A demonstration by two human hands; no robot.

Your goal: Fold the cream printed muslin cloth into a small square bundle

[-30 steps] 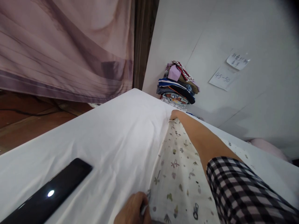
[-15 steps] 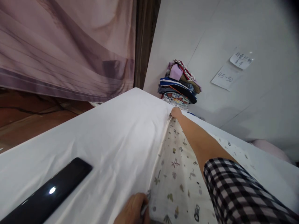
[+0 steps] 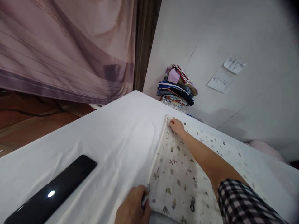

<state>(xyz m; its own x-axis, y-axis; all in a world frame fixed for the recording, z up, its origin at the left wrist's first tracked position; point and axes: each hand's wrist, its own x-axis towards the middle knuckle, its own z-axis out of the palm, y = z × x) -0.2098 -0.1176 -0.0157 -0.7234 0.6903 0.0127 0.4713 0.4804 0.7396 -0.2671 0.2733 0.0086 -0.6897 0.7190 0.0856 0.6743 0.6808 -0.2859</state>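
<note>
A white cloth point(image 3: 173, 174) with a small print of plants and figures lies spread over the white-covered table. My left hand point(image 3: 134, 203) is closed on its near left corner, the fabric pinched between thumb and fingers. Toward the far left corner of the cloth, my right hand point(image 3: 177, 126) rests with bent fingers closed on the fabric, just inside the edge. Part of the cloth is hidden under my right forearm, which wears a black-and-white checked sleeve point(image 3: 245, 202).
A black phone-like slab point(image 3: 51, 193) lies on the white table cover point(image 3: 112, 133) at left. Folded clothes point(image 3: 176, 88) are stacked at the far edge by the wall. Paper notes point(image 3: 220, 81) hang on the wall. A pink curtain point(image 3: 70, 46) hangs beyond the left edge.
My right hand has come slightly nearer and off the far corner, which now shows lying flat. My left hand keeps its grip on the near corner. The view has shifted slightly.
</note>
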